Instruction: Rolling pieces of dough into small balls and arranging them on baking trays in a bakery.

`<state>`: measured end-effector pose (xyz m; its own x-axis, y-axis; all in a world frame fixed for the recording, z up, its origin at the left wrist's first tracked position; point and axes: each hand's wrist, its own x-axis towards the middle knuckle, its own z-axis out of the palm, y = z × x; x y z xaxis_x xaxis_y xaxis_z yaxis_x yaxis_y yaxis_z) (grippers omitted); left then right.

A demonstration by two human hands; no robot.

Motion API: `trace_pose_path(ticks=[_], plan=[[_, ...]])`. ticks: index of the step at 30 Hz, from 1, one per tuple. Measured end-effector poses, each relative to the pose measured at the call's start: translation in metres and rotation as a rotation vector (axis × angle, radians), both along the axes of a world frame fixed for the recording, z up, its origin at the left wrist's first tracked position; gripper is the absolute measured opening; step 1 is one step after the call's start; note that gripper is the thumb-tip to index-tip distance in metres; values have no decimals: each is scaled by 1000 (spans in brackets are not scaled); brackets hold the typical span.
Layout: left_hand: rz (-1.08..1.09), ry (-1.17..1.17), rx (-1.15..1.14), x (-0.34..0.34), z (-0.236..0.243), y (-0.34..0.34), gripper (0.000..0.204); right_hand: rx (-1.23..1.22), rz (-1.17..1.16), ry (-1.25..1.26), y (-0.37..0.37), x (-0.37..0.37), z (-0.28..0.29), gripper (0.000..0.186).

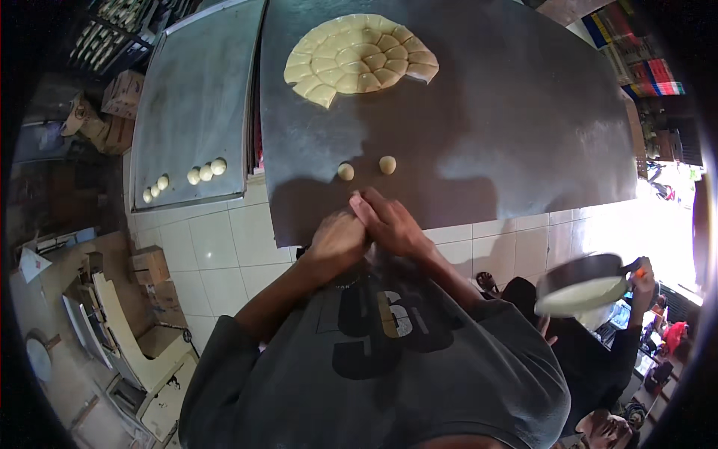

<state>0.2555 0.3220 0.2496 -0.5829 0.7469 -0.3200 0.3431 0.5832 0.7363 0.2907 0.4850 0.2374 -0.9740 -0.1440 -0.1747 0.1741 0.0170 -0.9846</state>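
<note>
My left hand (336, 241) and my right hand (394, 226) are pressed together over the near edge of the dark metal table (523, 142). The fingers of both are closed against each other, and the left one is slightly blurred. Whatever lies between them, if anything, is hidden. Just beyond my fingertips two small round dough balls (345, 172) rest apart on the table. Farther off lies a flat, roughly oval slab of pale dough (359, 56), scored into several rounded pieces, with an uneven near edge.
At the left a metal tray (198, 90) holds several dough balls (206, 172) near its front edge. Cardboard boxes (123, 93) stand beyond it. At the lower right another person's hand (642, 277) holds a pan (583, 284) with pale contents. White tiles (217, 239) cover the floor.
</note>
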Motion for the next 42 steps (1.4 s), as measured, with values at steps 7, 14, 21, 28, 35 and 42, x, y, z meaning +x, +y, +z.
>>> trace_pose_path(ticks=[7,14,21,28,35,42], plan=[[-223,453,140,20,64,-22,18,-93,882,-171,42,1,27,34],[426,472,310,17,-99,-74,21,-107,-164,-458,110,43,-90,27],[577,979,-196,-41,-144,-58,31,1382,-543,345,135,23,-136,35],[353,642,-272,20,-164,-74,14,1295,-463,541,107,62,-151,25],[793,678,252,-35,-145,-28,13,1115,-555,326,82,33,-147,13],[778,499,-109,-20,-67,8,11,1179,-688,333,133,3,-149,22]])
